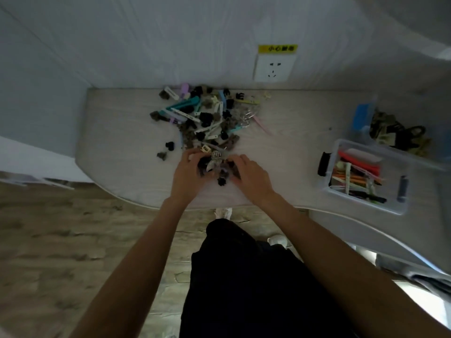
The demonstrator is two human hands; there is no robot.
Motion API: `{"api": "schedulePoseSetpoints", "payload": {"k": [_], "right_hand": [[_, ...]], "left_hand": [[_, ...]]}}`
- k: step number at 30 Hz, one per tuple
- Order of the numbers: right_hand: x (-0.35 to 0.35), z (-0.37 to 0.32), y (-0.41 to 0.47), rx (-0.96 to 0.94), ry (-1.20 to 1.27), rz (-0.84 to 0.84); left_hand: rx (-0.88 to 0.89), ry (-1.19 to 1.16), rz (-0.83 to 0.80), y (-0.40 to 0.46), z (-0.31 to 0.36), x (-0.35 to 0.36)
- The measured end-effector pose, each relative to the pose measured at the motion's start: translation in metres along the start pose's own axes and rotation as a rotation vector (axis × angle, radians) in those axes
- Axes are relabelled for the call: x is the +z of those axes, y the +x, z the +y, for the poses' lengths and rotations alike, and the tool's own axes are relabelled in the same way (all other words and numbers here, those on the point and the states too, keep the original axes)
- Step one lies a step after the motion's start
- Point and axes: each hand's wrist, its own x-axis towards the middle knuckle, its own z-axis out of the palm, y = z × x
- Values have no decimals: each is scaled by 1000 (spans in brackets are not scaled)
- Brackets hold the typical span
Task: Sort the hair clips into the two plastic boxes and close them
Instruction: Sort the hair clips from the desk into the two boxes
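A heap of hair clips [207, 115], dark claw clips mixed with long pastel ones, lies on the pale table [122, 132] near the wall. My left hand [189, 172] and my right hand [251, 174] rest at the heap's near edge, fingers curled around a small cluster of dark claw clips [216, 167] between them. At the right stands a clear plastic box [366, 176] holding long coloured clips. Behind it, a second box [395, 132] with a blue part holds dark claw clips. Both boxes are uncovered.
A white wall socket [273, 68] with a yellow label sits above the table. Two stray dark clips [166, 150] lie left of the heap. A dark object [323, 164] lies beside the near box. The table's curved front edge runs just behind my wrists.
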Motion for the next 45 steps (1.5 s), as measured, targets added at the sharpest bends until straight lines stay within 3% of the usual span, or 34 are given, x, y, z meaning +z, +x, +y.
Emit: {"api": "schedulePoseSetpoints", "payload": {"k": [6,9,12,16,20,25,31,34,37,41,45], "right_hand": [[-14,22,5,204,107,142],[-10,16,0,141,144,57],[-2,7,-2,72,27,-53],[3,4,6,34,-173,-63],[-1,10,12,-35,-110,-49],[4,10,5,-43,-6,-20],[6,4,-1,22,109,61],[6,3,-1,96,265,111],[-1,7,-3,112,513,127],[-21,9,-13,68,604,203],[-64,22,-33,25,571,415]], "left_hand": [[-20,-51,20,15,-3,2],[5,-104,81,11,-9,-5],[110,-116,148,-5,-13,-18],[206,-10,4,-29,2,-9],[106,152,-91,-21,15,14],[122,192,-76,-17,15,27],[236,24,17,-20,14,33],[144,-128,40,-17,17,30],[65,-300,-38,-12,21,21],[58,-395,-52,-11,38,11],[226,-433,-28,1,91,6]]}}
